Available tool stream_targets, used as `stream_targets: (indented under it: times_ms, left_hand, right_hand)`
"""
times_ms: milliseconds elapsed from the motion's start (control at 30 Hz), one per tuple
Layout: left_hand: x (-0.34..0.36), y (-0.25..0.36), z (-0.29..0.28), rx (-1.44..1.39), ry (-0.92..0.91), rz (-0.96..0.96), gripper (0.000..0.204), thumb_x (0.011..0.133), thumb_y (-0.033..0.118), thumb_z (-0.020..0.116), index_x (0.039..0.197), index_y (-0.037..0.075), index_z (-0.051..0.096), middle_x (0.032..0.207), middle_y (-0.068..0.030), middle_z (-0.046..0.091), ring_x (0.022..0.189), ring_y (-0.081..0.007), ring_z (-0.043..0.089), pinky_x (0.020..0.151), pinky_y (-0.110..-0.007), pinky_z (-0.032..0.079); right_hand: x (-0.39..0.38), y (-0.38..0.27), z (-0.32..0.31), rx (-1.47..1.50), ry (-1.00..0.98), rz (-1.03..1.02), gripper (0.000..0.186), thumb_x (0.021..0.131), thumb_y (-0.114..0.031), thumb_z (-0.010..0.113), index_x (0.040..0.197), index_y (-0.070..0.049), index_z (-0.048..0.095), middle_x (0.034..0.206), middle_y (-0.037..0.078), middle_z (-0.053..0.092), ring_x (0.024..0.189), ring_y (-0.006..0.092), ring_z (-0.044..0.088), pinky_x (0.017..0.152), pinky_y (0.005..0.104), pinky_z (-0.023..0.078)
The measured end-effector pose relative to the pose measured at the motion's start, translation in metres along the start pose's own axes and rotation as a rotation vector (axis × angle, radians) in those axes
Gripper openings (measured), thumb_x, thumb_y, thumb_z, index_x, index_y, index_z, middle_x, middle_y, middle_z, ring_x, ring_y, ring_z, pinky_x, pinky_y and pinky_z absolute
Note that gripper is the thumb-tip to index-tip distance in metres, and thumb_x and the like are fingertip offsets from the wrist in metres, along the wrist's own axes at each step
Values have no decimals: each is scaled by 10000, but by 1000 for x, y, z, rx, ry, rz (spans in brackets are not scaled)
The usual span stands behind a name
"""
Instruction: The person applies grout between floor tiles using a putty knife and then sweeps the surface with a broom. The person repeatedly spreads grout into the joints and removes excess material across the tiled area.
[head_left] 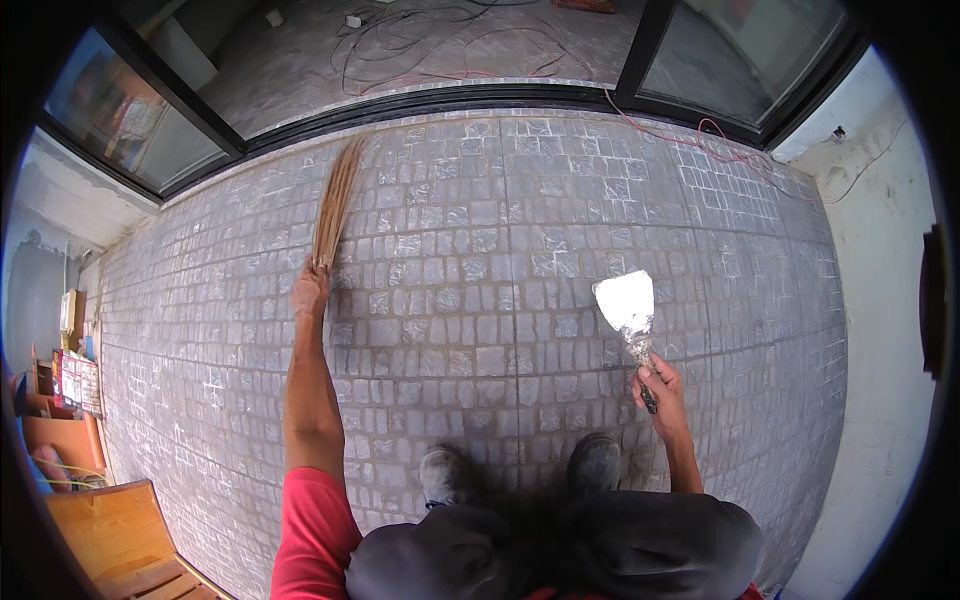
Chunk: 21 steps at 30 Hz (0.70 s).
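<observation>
My left hand (311, 290) grips a brown hand broom of thin stiff bristles (338, 200) by its lower end. The arm is stretched forward, and the broom's tips reach toward the sliding door's sill, slightly blurred. In my right hand (660, 389) is a putty knife (632, 315), its wide blade pointing away from me and shining bright white. Its worn, stained handle lies between my thumb and fingers. Below both hands spreads a grey floor of small stone pavers (450, 330) with pale dust in some joints. My two shoes stand near the bottom middle.
A black-framed sliding door (440, 97) lines the far side, with cables (420, 45) on the floor beyond it. A thin red cord (715, 140) crosses the sill at right. Boxes (78, 380) and a wooden bench (110, 530) stand at left. White walls flank both sides.
</observation>
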<state>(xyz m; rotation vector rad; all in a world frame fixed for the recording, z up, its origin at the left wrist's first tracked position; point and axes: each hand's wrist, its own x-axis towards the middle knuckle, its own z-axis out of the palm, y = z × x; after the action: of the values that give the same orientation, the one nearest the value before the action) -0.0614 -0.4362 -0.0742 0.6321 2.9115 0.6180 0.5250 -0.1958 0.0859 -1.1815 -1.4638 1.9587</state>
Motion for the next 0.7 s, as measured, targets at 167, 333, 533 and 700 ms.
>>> stream_targets:
  times_ms: [167, 333, 533, 700]
  left_hand:
    - [-42, -192, -81, -574, 214, -436, 637, 1012, 462, 459, 1420, -27, 468, 942, -235, 687, 792, -392, 660, 772, -465, 521]
    - [-162, -45, -115, -440, 213, -224, 637, 1053, 393, 461, 1535, -6, 340, 856, -118, 610, 663, -175, 507, 646, -323, 465]
    - [-300, 56, -107, -238, -114, 422, 561, 1035, 314, 534, 1552, 158, 380, 865, -202, 655, 632, -343, 632, 617, -406, 528]
    - [-345, 18, -132, 132, -656, 333, 499, 1025, 372, 523, 1508, 269, 448, 891, -229, 657, 706, -450, 659, 650, -517, 536]
  right_hand:
    - [3, 25, -15, 115, 0, 58, 259, 1003, -223, 594, 1187, -41, 595, 673, 15, 552, 561, 88, 491, 516, 229, 389]
    - [0, 24, -21, 175, 126, 68, 321, 1023, -270, 560, 1250, -44, 569, 685, 10, 523, 543, 92, 458, 519, 234, 371]
    - [19, 14, 15, 201, -32, -38, 393, 1054, -308, 499, 1323, -24, 528, 692, 9, 495, 550, 93, 442, 529, 250, 347]
    - [13, 6, 19, 123, -7, -75, 403, 1063, -304, 484, 1329, -4, 516, 686, 10, 490, 553, 84, 435, 535, 241, 358]
